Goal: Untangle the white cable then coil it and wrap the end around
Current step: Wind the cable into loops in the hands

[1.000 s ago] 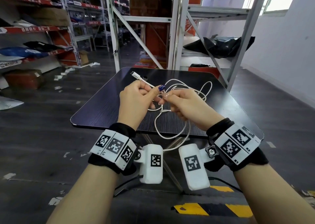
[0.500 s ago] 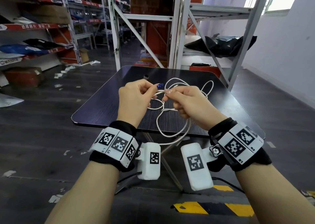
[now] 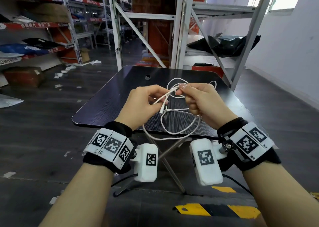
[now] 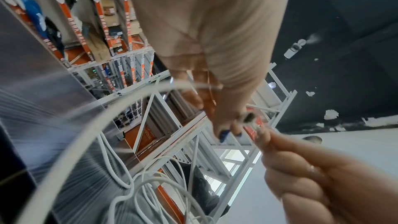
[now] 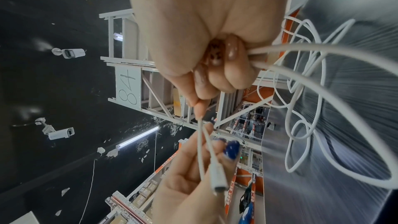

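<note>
Both hands work above the desk's (image 3: 96, 112) near edge — the left hand (image 3: 139, 104) pinches the white cable's (image 3: 174, 133) plug end, the right hand (image 3: 202, 100) grasps gathered strands.

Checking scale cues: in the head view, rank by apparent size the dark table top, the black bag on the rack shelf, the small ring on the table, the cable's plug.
1. Dark rectangular table top
2. Black plastic bag, though farther away
3. Small grey ring and white cable plug held by the left hand: too alike to rank.
</note>
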